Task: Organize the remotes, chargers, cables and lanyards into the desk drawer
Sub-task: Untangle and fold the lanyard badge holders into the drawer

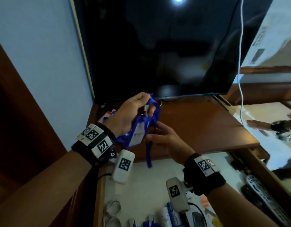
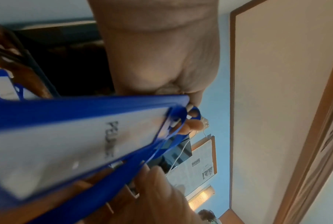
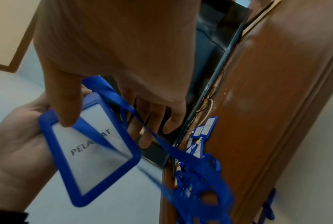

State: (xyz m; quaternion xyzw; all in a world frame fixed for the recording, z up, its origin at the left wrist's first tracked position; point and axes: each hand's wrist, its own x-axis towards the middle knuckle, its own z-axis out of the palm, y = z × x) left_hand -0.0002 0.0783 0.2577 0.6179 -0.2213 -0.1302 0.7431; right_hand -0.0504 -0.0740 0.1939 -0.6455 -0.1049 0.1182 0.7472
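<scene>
- Left hand [image 1: 131, 112] grasps the blue lanyard [image 1: 148, 155] by its strap, raised above the desk [image 1: 198, 125].
- Right hand [image 1: 162, 138] is released, fingers straight, thumb touching the lanyard's badge holder [image 3: 96, 150].
- The open drawer [image 1: 149, 181] sits near, below both hands.

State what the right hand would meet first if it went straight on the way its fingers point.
The blue lanyard held by the left hand; the right hand seems to touch it, depth unclear.

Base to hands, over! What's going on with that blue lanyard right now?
Left hand grips blue lanyard near its clip. Right hand thumb rests on its badge holder, fingers straight. Strap dangles over the open drawer; nothing blocking.
</scene>
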